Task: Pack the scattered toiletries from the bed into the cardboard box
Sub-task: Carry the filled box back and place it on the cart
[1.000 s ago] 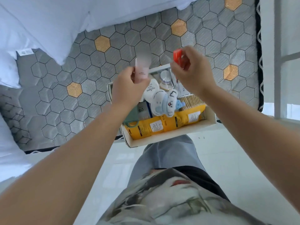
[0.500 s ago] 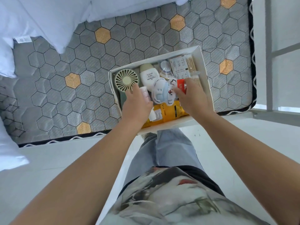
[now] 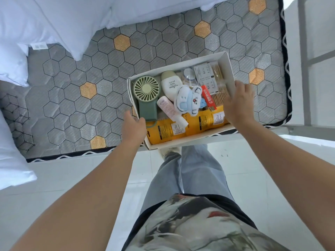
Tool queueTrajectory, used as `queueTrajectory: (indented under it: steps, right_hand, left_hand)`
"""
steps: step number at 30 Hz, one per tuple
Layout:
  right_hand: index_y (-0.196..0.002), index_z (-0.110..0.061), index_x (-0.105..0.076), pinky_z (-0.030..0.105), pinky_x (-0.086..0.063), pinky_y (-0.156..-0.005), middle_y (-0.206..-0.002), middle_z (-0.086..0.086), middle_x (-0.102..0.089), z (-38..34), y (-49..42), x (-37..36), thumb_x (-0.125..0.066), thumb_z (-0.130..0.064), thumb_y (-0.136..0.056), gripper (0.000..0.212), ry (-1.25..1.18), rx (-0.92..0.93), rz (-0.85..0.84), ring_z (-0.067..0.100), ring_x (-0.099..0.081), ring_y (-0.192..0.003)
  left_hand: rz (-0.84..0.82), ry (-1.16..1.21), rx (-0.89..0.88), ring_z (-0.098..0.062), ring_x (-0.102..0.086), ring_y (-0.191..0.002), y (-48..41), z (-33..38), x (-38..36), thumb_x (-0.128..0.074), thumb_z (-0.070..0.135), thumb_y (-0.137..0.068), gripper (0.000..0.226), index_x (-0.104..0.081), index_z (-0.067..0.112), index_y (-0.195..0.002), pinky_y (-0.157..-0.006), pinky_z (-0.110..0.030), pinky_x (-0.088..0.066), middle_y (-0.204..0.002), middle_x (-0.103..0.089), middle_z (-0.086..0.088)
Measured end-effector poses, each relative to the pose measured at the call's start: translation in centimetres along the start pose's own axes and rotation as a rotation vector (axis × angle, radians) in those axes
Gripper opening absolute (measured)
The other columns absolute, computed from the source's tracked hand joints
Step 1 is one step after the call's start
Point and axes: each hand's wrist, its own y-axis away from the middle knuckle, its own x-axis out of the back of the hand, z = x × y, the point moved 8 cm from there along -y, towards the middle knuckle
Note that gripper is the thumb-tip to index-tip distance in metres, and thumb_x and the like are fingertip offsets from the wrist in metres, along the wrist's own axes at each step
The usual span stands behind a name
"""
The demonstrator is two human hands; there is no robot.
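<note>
Holds the cardboard box [image 3: 181,141] by both side walls. Pinches the left wall close to the near-left corner with the left hand [image 3: 133,125], thumb over the rim, fingers outside. Clasps the right wall with the right hand [image 3: 238,104], thumb side inside, fingers outside.

Box at the near edge of the mattress [image 3: 90,69], its near corner jutting past that edge.

Inside: green handheld fan [image 3: 146,91] along the left wall, white bottle [image 3: 171,86], pink tube [image 3: 167,107], plush bear [image 3: 188,100], red tube [image 3: 208,97], nail-file packs [image 3: 205,77], yellow tubes [image 3: 166,131] along the near wall.

White pillows [image 3: 63,19] at the mattress's far-left corner.
</note>
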Motion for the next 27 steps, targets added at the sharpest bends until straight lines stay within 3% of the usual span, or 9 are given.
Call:
queueTrajectory:
  steps: [1,3,7,10,12,14,18,22,27]
  right_hand:
    - [-0.125,-0.002,-0.042,0.031,-0.035,-0.075,-0.120,0.018,-0.047,0.8,-0.2,-0.2,-0.043,-0.008,-0.092,0.033,-0.009,-0.046,-0.033,0.025,-0.043,-0.093]
    - [-0.113,0.000,-0.047,0.032,-0.034,-0.067,-0.102,0.018,-0.053,1.8,-0.7,-0.6,-0.039,-0.010,-0.095,0.022,0.035,-0.088,-0.081,0.026,-0.044,-0.081]
    - [-0.086,-0.005,-0.041,0.030,-0.021,-0.046,-0.068,0.010,-0.042,2.7,-1.8,-0.2,-0.035,-0.005,-0.095,0.011,0.135,-0.077,-0.097,0.028,-0.042,-0.071]
    - [-0.080,-0.005,-0.038,0.027,-0.019,-0.044,-0.071,0.012,-0.043,2.6,-1.6,0.0,-0.037,0.000,-0.093,0.014,0.175,-0.040,-0.097,0.027,-0.041,-0.071]
    - [-0.073,-0.004,-0.038,0.031,-0.023,-0.048,-0.065,0.010,-0.040,2.9,-0.9,-0.1,-0.037,0.004,-0.091,0.019,0.188,-0.027,-0.075,0.027,-0.041,-0.072]
    - [-0.080,0.000,-0.044,0.033,-0.029,-0.058,-0.068,0.013,-0.042,3.7,0.0,0.0,-0.036,0.005,-0.090,0.014,0.164,-0.026,-0.050,0.029,-0.042,-0.072]
    - [-0.083,-0.002,-0.045,0.035,-0.029,-0.062,-0.076,0.017,-0.045,6.2,2.5,0.3,-0.036,0.004,-0.090,0.013,0.137,-0.040,-0.018,0.029,-0.042,-0.072]
    - [-0.079,-0.004,-0.040,0.033,-0.028,-0.062,-0.075,0.017,-0.047,9.9,5.5,1.1,-0.037,0.005,-0.088,0.014,0.072,-0.131,0.005,0.030,-0.042,-0.071]
    - [-0.078,-0.003,-0.040,0.033,-0.028,-0.063,-0.076,0.018,-0.046,15.1,11.4,3.0,-0.037,0.003,-0.089,0.013,0.036,-0.202,0.093,0.031,-0.040,-0.072]
  left_hand:
    - [-0.018,-0.056,-0.024,-0.015,-0.048,-0.069,-0.3,0.0,-0.3,-0.041,0.015,-0.097,0.034,-0.039,0.009,-0.130,-0.055,-0.025,-0.035,-0.075,-0.042,0.008]
    - [-0.016,-0.139,-0.085,-0.020,-0.047,-0.078,-0.7,0.3,-0.3,-0.037,0.017,-0.099,0.022,-0.045,0.007,-0.117,-0.056,-0.027,-0.032,-0.079,-0.046,0.001]
    - [0.009,-0.231,-0.131,-0.027,-0.050,-0.088,-0.7,0.6,-0.1,-0.032,0.021,-0.101,0.030,-0.045,0.003,-0.122,-0.070,-0.033,-0.031,-0.096,-0.050,-0.010]
    - [0.046,-0.262,-0.118,-0.037,-0.052,-0.097,-1.0,0.6,0.0,-0.030,0.016,-0.101,0.027,-0.047,-0.002,-0.112,-0.068,-0.034,-0.028,-0.096,-0.050,-0.019]
    - [0.055,-0.267,-0.106,-0.032,-0.048,-0.089,-1.0,0.8,0.1,-0.030,0.011,-0.099,0.026,-0.047,-0.003,-0.114,-0.067,-0.033,-0.029,-0.110,-0.054,-0.023]
    - [0.055,-0.287,-0.125,-0.026,-0.043,-0.084,-0.8,1.1,0.2,-0.031,0.009,-0.098,0.025,-0.046,-0.003,-0.115,-0.065,-0.033,-0.030,-0.113,-0.054,-0.022]
    - [0.047,-0.354,-0.198,-0.026,-0.044,-0.081,-0.1,1.5,-0.2,-0.031,0.009,-0.098,0.021,-0.048,-0.001,-0.105,-0.065,-0.034,-0.032,-0.106,-0.056,-0.022]
    - [0.007,-0.451,-0.283,-0.025,-0.041,-0.078,2.2,2.7,-1.9,-0.031,0.005,-0.097,0.017,-0.047,0.003,-0.100,-0.050,-0.029,-0.024,-0.091,-0.046,-0.013]
    - [-0.042,-0.513,-0.400,-0.027,-0.042,-0.078,5.6,2.9,-4.8,-0.032,0.004,-0.096,0.018,-0.048,0.000,-0.089,-0.058,-0.031,-0.029,-0.079,-0.042,-0.010]
